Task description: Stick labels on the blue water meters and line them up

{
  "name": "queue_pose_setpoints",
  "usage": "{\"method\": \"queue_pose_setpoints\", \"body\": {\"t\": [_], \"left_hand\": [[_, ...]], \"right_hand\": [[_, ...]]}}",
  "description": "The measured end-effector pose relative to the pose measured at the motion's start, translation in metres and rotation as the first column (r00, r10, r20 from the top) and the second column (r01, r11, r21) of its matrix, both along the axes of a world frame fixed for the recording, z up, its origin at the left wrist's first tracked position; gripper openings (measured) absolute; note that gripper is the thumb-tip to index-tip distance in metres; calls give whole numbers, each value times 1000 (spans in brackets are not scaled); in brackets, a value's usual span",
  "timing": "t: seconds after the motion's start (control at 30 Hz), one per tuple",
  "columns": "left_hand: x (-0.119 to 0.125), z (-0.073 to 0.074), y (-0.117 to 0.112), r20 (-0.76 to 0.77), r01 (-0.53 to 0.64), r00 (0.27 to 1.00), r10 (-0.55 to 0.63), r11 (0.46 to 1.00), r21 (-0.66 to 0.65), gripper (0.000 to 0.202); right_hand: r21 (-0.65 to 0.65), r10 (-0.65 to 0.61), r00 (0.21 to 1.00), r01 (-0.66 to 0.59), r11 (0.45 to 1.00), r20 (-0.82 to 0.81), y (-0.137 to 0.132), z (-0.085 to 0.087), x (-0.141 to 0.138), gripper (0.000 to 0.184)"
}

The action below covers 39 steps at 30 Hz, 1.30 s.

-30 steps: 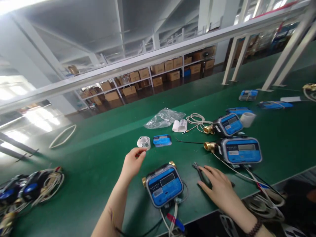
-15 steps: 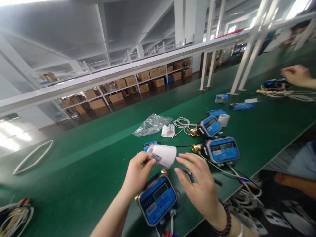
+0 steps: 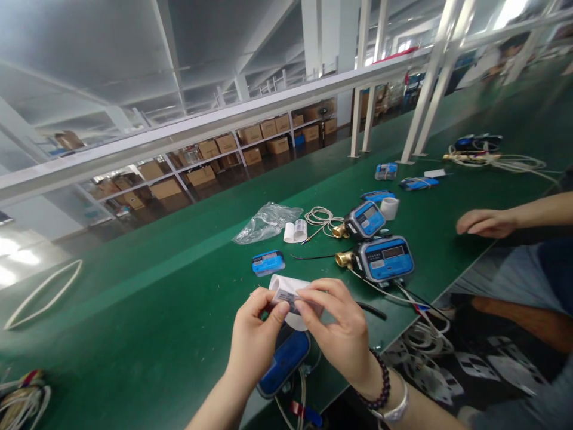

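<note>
A curled strip of white labels (image 3: 286,285) with grey printing is held up in front of me. My left hand (image 3: 253,337) pinches its left end between thumb and fingers. My right hand (image 3: 339,322), with a beaded bracelet and a bangle on the wrist, grips the printed part with thumb and fingertips. Directly beneath both hands sits a blue-faced meter (image 3: 286,365), partly covered by them. Just beyond the strip lies a small blue cover (image 3: 267,263). Two more meters with brass fittings, a nearer one (image 3: 387,260) and a farther one (image 3: 366,220), stand to the right.
Behind the hands are a clear plastic bag (image 3: 268,222), small white label rolls (image 3: 295,231) and a coiled cable (image 3: 322,218). A co-worker's hand (image 3: 487,223) rests at the right table edge. Bundled cables (image 3: 24,397) lie at lower left. White posts (image 3: 430,89) rise from the green table (image 3: 156,310).
My right hand has moved left and closed on the label strip, which is now lower. The co-worker's hand has come down from the far meter to the table edge. The view has shifted slightly.
</note>
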State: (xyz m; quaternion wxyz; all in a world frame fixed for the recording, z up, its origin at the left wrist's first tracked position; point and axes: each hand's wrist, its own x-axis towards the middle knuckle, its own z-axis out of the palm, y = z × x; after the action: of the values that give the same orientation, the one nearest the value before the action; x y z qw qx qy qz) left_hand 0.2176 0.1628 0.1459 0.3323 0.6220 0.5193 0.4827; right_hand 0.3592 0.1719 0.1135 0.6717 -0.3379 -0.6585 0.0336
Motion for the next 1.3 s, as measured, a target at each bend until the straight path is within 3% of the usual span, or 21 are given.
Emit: {"method": "queue_pose_setpoints", "body": {"t": [0.27, 0.47, 0.53, 0.6, 0.73, 0.8, 0.9, 0.97, 1.07, 1.13, 1.2, 1.3], "left_hand": [[7, -7, -5, 336, 73, 942, 0, 976, -205, 27], [5, -9, 3, 388, 88, 922, -12, 980, -179, 40], [0, -9, 16, 278, 38, 960, 23, 976, -213, 43], [-11, -11, 32, 96, -92, 989, 113, 976, -199, 41], [-49, -21, 65, -140, -338, 931, 337, 941, 12, 30], [-69, -30, 79, -219, -382, 891, 397, 918, 109, 21], [-90, -45, 89, -309, -334, 877, 367, 930, 157, 9], [-98, -53, 82, -341, -288, 884, 320, 947, 141, 12], [-97, -62, 45, -336, -244, 906, 259, 966, 86, 35], [-88, -68, 10, -265, -160, 953, 145, 986, -36, 46], [-72, -78, -22, -108, -72, 993, 50, 974, -215, 51], [-46, -93, -44, -22, -255, 966, 257, 938, -234, 49]], "right_hand": [[148, -9, 993, -9, 989, 120, 2, -10, 4, 30], [141, 76, 976, -105, 984, 203, 10, -12, 0, 22], [117, 131, 962, -163, 980, 240, 10, -12, -4, 17], [69, 190, 946, -215, 974, 263, 7, -13, -3, 16], [-70, 205, 953, -194, 978, 221, -1, -21, 13, 14], [-124, 159, 975, -141, 982, 156, -1, -28, 25, 11], [-206, 78, 994, -59, 977, 81, -1, -41, 40, 10], [-259, 33, 997, -15, 966, 63, -2, -50, 49, 11], [-322, -18, 997, 39, 946, 68, -6, -61, 63, 12], [-361, -39, 997, 60, 931, 64, -7, -66, 69, 12], [-402, -27, 999, 39, 915, 35, -7, -69, 70, 12], [-452, 76, 997, -82, 888, -31, -5, -66, 60, 13]]}}
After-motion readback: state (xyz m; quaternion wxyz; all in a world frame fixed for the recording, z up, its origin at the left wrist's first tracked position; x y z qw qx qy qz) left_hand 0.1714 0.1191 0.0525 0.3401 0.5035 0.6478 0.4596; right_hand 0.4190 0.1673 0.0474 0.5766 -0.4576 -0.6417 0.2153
